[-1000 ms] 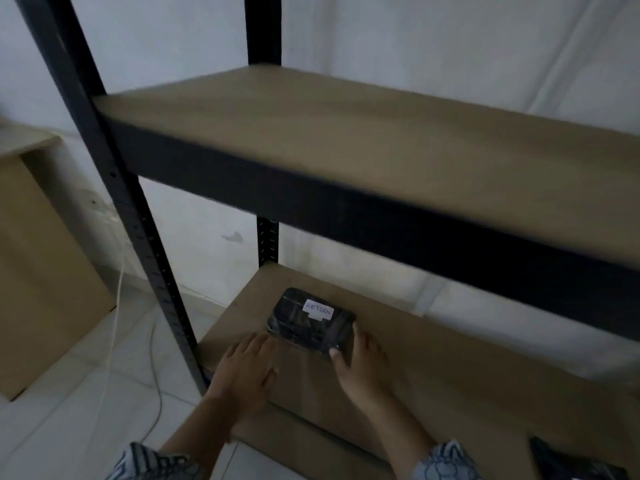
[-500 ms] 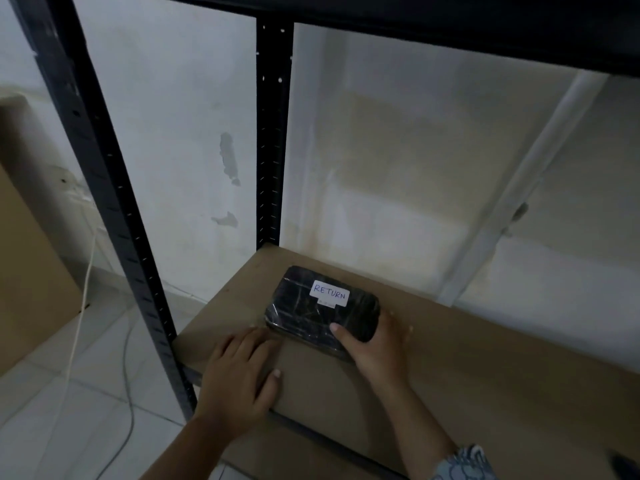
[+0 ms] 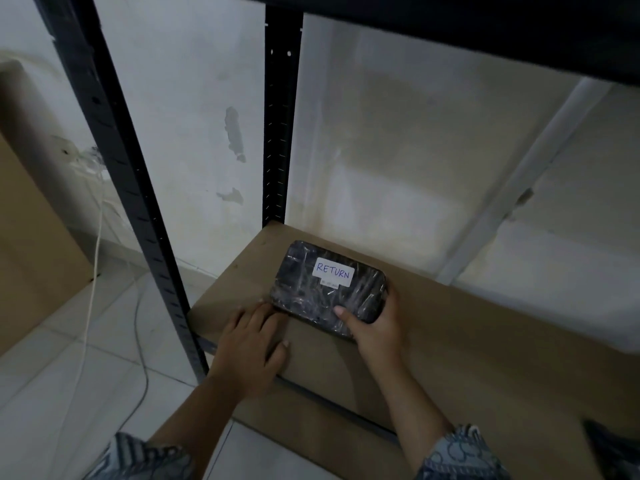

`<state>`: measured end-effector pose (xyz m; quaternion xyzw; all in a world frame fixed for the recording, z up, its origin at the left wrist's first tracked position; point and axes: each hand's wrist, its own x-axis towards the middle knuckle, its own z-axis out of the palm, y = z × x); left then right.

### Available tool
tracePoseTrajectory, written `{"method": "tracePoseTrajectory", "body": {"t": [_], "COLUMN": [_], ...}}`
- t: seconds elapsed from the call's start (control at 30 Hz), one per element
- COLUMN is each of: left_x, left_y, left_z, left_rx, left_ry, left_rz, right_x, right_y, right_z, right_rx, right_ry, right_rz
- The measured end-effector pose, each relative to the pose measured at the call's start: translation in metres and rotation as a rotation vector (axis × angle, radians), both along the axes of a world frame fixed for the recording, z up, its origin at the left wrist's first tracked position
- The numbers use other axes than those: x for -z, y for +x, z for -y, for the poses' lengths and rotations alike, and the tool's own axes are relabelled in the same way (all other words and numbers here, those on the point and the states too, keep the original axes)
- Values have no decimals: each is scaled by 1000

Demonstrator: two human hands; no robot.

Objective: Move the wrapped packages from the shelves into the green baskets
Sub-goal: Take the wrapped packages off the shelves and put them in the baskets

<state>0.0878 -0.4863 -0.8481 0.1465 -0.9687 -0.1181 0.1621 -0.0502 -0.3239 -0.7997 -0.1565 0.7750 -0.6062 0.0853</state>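
A dark wrapped package (image 3: 311,289) with a white label reading RETURN lies near the left end of the lower brown shelf board (image 3: 485,358). My right hand (image 3: 375,329) grips its near right corner, thumb on top and fingers curled round the right side. My left hand (image 3: 251,341) lies flat on the board, its fingertips touching the package's near left edge. A second dark package (image 3: 613,452) shows only in part at the bottom right edge. No green basket is in view.
The black front post (image 3: 138,209) of the rack stands left of my hands and a rear post (image 3: 280,133) behind. The upper shelf (image 3: 485,26) overhangs at the top. A brown board (image 3: 31,244) leans at the left, with cables (image 3: 93,271) on the tiled floor.
The view dropped below the upper shelf and came closer. My right hand slid further round the package's right corner and took hold of it. My left hand stayed flat at its left edge.
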Motion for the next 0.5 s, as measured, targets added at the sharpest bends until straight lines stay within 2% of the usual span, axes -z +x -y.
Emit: {"method": "tracePoseTrajectory", "body": {"t": [0.2, 0.5], "left_x": [-39, -140], "left_y": [11, 63], "left_z": [-7, -51], "left_rx": [-4, 14], "left_ry": [20, 22], "left_rz": [145, 132], "right_x": [-37, -129], "right_y": [15, 56], "right_z": [-19, -81], "right_rx": [27, 1], "right_ry": [-9, -33], "right_rz": [135, 262]}}
